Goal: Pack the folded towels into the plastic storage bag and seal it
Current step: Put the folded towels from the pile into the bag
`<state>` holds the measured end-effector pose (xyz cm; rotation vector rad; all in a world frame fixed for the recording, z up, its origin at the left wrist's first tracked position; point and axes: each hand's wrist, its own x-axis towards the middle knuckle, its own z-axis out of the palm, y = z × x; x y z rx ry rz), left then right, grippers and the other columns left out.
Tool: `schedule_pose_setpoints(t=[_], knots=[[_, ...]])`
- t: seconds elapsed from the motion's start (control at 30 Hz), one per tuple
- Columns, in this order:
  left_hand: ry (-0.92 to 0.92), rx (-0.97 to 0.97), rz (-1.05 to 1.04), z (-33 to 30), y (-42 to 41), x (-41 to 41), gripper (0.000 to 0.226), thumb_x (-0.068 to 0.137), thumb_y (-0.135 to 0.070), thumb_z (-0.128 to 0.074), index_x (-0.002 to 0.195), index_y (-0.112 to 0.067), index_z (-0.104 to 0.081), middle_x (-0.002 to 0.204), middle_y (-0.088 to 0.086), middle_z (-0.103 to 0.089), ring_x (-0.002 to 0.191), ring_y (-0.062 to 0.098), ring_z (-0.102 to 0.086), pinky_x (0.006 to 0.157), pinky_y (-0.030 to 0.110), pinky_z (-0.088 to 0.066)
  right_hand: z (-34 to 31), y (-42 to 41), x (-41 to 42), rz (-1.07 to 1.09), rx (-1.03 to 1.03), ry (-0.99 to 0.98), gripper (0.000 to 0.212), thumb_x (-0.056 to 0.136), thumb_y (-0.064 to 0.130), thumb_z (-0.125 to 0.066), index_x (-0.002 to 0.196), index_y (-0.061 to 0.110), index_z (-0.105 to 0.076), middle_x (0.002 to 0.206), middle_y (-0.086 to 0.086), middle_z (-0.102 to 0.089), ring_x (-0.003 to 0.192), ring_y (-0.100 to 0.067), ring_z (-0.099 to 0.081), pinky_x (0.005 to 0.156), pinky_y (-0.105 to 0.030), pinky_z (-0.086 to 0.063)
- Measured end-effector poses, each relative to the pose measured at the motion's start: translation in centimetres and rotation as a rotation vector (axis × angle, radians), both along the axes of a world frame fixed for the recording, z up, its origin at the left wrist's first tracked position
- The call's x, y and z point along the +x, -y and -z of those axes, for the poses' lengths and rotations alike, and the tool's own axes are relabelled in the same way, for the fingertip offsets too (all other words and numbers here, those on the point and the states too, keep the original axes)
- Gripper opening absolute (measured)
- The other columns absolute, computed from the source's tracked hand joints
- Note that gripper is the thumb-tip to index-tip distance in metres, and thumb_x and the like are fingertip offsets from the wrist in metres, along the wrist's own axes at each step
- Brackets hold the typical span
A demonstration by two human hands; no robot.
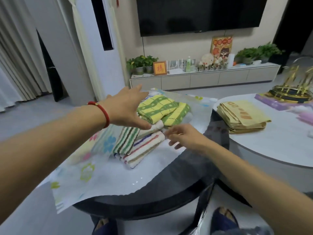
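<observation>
Your left hand (126, 108), with a red cord bracelet (103, 111) at its wrist, reaches out flat with fingers straight and spread, holding nothing; its thumb tip lies at the edge of a white folded towel (156, 127) and its palm is over the left side of the towel pile. Your right hand (183, 137), a thin ring on one finger, is released too, fingers loosely extended toward the pile's near right corner; contact with the towels cannot be told because of blur. The clear plastic storage bag with pastel flower print (88, 170) lies flat across the round black glass bench (186, 184), one corner hanging over the near edge. Inside the bag, under its clear top layer, sits a yellow-and-green checked folded towel (158, 108). At the bag's mouth, nearer to you, lie a green-and-white striped folded towel (126, 141) and a white folded towel with red and blue stripes (144, 150), side by side and touching. Well apart on the right, a stack of tan folded towels with orange marks (242, 117) rests on the adjoining pale grey oval bench (271, 150), near a gold-and-black ornament (294, 89).
</observation>
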<state>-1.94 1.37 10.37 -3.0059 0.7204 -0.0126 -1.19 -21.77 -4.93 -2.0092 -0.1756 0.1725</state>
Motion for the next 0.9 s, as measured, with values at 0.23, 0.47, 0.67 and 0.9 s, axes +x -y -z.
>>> schedule_pose_setpoints(t=[0.23,0.47,0.67,0.9], knots=[[0.085,0.108,0.099,5.0,6.1,1.7,0.095,0.068,-0.064,-0.071,0.147,-0.029,-0.031,0.165,0.000,-0.004,0.148,0.034,-0.012,0.104,0.075,-0.027,2.2,16.2,2.3,0.721,-0.279,0.146,0.024,0.089,0.010,-0.061,0.105,0.011,-0.079,0.101,-0.010,-0.079,0.097,-0.029,-0.071,0.084,-0.037,-0.056],[0.072,0.217,0.154,7.3,11.0,4.8,0.081,0.073,-0.057,-0.067,0.145,-0.032,-0.038,0.164,-0.002,-0.009,0.149,0.037,-0.006,0.107,0.077,-0.019,4.1,25.5,7.8,0.933,-0.680,0.024,0.044,0.098,0.025,-0.061,0.140,0.016,-0.060,0.140,-0.022,-0.056,0.129,-0.043,-0.052,0.105,-0.050,-0.047],[0.219,0.297,0.187,8.8,13.4,6.3,0.063,0.074,-0.054,-0.063,0.132,-0.030,-0.054,0.155,0.000,-0.031,0.145,0.039,-0.015,0.105,0.075,-0.022,5.0,29.0,12.1,1.003,-0.573,-0.086,0.054,0.103,0.040,-0.051,0.153,0.022,-0.041,0.150,-0.022,-0.045,0.139,-0.044,-0.041,0.114,-0.054,-0.034],[0.219,0.274,0.161,8.8,14.0,7.2,0.069,0.077,-0.058,-0.062,0.141,-0.038,-0.046,0.157,-0.003,-0.031,0.146,0.037,-0.015,0.106,0.074,-0.023,5.0,29.7,13.6,0.981,-0.772,-0.079,0.063,0.093,0.041,-0.069,0.145,0.020,-0.041,0.142,-0.026,-0.051,0.135,-0.045,-0.044,0.110,-0.058,-0.033]])
